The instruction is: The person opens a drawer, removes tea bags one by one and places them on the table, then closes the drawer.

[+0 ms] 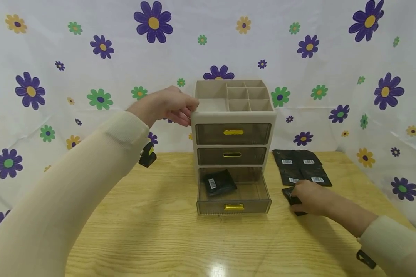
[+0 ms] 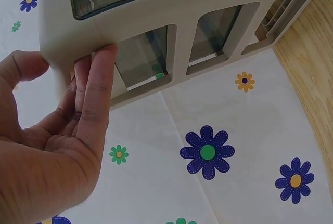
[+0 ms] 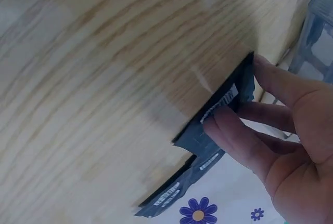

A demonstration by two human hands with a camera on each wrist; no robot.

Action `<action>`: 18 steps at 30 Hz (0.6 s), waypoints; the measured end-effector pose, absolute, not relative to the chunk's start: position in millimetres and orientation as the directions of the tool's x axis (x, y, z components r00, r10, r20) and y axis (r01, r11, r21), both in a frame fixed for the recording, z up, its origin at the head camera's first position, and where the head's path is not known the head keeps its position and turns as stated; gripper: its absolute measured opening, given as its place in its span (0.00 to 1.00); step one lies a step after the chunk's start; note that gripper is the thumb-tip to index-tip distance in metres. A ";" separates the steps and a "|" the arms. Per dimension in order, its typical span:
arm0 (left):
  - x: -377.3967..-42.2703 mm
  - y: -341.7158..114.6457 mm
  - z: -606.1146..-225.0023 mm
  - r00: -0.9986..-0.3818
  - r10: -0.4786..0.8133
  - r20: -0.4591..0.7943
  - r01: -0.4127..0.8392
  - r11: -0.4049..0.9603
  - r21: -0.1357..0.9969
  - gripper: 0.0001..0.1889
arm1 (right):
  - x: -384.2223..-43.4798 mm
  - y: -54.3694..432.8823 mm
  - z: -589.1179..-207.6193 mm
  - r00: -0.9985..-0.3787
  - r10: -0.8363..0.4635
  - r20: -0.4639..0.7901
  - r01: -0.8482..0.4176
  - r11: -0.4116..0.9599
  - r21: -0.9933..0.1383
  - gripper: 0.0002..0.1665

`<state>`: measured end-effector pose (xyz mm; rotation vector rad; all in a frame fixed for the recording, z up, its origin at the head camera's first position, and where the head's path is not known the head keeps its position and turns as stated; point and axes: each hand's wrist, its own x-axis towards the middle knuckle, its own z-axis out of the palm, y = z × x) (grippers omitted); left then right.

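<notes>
A beige desktop organizer (image 1: 234,117) with smoky see-through drawers stands on the table. Its bottom drawer (image 1: 253,192) is pulled out, and a black packet (image 1: 225,184) with a white label lies inside. My left hand (image 1: 171,103) holds the organizer's upper left front corner; in the left wrist view the thumb and fingers (image 2: 96,89) grip that frame edge from both sides. To the right of the drawer, my right hand (image 1: 313,198) has its thumb and fingers on another black packet (image 3: 223,102), pinching it at the table surface and covering part of it.
Several black packets (image 1: 298,165) with barcode labels lie in a block behind my right hand. Two upper drawers (image 1: 208,134) are closed, and the top has divided compartments (image 1: 247,93). A flower-print cloth (image 1: 118,69) hangs behind the wooden table (image 1: 152,231).
</notes>
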<state>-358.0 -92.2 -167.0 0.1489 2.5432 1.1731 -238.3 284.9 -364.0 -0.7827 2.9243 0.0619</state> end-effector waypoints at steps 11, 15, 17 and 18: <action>-357.3 -93.7 -169.9 -0.939 0.234 -0.253 -0.048 0.637 0.769 0.18 | -244.3 277.7 -361.4 -0.886 -0.451 0.104 -0.456 0.889 -0.037 0.14; -357.7 -94.5 -170.9 -0.941 0.234 -0.244 -0.042 0.635 0.772 0.17 | -246.7 266.4 -342.1 -0.843 -0.459 0.279 -0.480 0.877 -0.006 0.11; -357.9 -94.4 -170.8 -0.942 0.237 -0.240 -0.039 0.631 0.775 0.17 | -245.9 258.2 -331.7 -0.805 -0.473 0.358 -0.499 0.866 0.022 0.10; -358.0 -94.3 -170.7 -0.941 0.239 -0.239 -0.038 0.629 0.776 0.17 | -245.0 253.1 -327.1 -0.784 -0.482 0.391 -0.512 0.858 0.032 0.09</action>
